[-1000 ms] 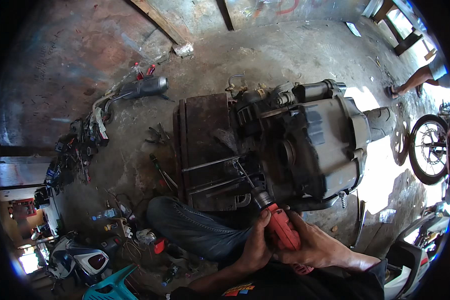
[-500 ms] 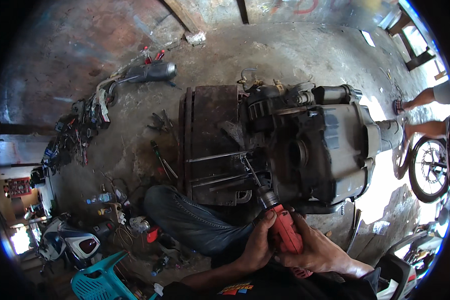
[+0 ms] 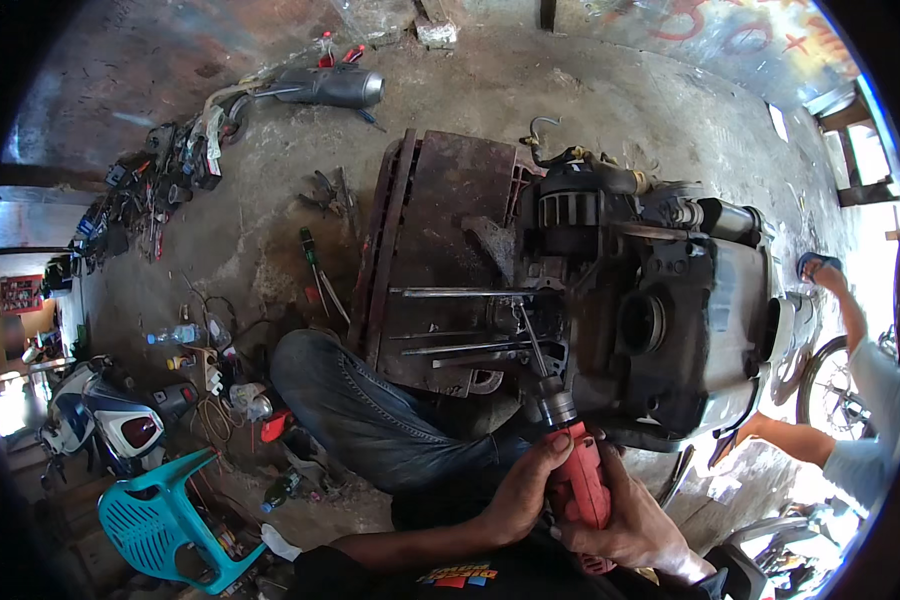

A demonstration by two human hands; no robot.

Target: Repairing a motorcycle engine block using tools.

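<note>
A red power drill is held in front of my body, its dark chuck pointing away from me. My left hand is closed around its left side, the thumb along the top of the housing. From the right, my right hand wraps the drill body and handle. A thin shaft runs from the chuck to the near end of a dark engine assembly. Whether its tip touches metal, I cannot tell. Two long bright studs stick out left from the engine, over a rusty brown platform.
Pliers and a green-handled screwdriver lie on the floor left of the platform. Beyond are an exhaust muffler and piled parts. A teal plastic chair and a motorcycle stand at left. Another person's legs are at right.
The view has shifted, so the engine and platform sit farther right and the chair shows more. The other person's legs have moved. Both hands keep their grip on the drill.
</note>
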